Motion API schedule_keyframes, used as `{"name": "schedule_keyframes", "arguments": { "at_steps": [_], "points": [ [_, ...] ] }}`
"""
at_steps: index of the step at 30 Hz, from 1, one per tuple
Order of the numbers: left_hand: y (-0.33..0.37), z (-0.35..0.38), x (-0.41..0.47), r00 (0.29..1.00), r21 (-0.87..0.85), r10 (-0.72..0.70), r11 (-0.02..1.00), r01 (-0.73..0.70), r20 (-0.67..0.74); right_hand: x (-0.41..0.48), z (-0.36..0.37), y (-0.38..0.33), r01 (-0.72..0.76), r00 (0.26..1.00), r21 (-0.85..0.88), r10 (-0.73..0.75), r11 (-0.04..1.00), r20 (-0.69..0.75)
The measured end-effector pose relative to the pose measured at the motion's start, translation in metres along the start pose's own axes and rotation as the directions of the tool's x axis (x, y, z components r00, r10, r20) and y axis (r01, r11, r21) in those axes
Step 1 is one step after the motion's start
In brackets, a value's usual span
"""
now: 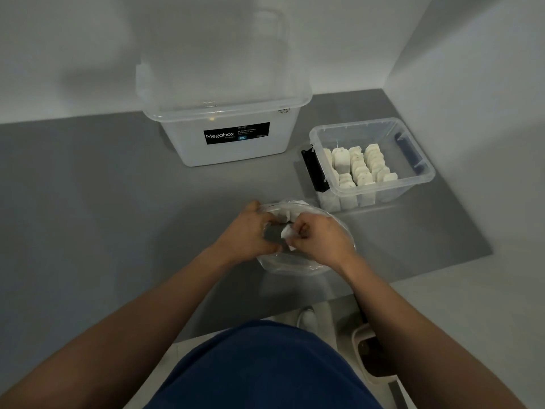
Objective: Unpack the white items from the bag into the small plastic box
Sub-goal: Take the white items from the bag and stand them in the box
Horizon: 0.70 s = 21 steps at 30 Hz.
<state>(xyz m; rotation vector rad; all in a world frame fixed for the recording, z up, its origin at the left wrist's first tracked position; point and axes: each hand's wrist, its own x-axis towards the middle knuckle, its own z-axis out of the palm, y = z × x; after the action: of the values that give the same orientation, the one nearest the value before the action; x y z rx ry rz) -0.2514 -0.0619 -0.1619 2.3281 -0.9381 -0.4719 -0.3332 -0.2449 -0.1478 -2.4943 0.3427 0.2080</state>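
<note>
Both hands work inside the clear bag (298, 265) — the right hand (321, 239) pinches a white item (286, 231). The left hand (250, 234) grips the bag's rim. The small plastic box (413, 178) sits nearby, partly filled.

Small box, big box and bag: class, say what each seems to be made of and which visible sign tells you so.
Small box: clear, glossy hard plastic, since the white items show through its walls.
Big box: cloudier, translucent plastic with a printed black label; its contents cannot be made out.
Bag: thin, soft clear film, probably polythene, as it crumples and glints around both hands.
</note>
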Motion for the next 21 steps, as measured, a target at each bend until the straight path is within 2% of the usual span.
{"name": "schedule_keyframes", "arguments": {
  "at_steps": [4, 9, 12, 17, 21],
  "points": [
    [0.003, -0.003, -0.002, 1.000, -0.029, -0.009, 1.000, 0.009, -0.018, -0.004, 0.004, -0.007, -0.026, 0.997, 0.316, 0.050, 0.949, -0.066],
    [0.008, -0.005, 0.003, 0.996, -0.048, -0.066, 0.997, 0.063, -0.055, -0.007, 0.003, -0.014, 0.012, 0.985, 0.370, 0.053, 0.929, -0.165],
    [0.010, -0.009, 0.004, 0.994, -0.040, -0.098, 0.995, 0.096, -0.056, -0.011, -0.005, -0.014, 0.044, 0.983, 0.254, 0.004, 0.966, -0.184],
    [0.014, -0.015, 0.004, 0.997, 0.023, -0.035, 0.999, 0.037, -0.063, -0.016, -0.021, -0.023, 0.155, 0.973, -0.055, -0.162, 0.986, -0.165],
    [0.015, -0.018, 0.004, 0.998, 0.048, -0.006, 0.999, 0.009, -0.067, -0.012, -0.027, -0.025, 0.161, 0.972, -0.078, -0.171, 0.984, -0.158]
  ]
}}
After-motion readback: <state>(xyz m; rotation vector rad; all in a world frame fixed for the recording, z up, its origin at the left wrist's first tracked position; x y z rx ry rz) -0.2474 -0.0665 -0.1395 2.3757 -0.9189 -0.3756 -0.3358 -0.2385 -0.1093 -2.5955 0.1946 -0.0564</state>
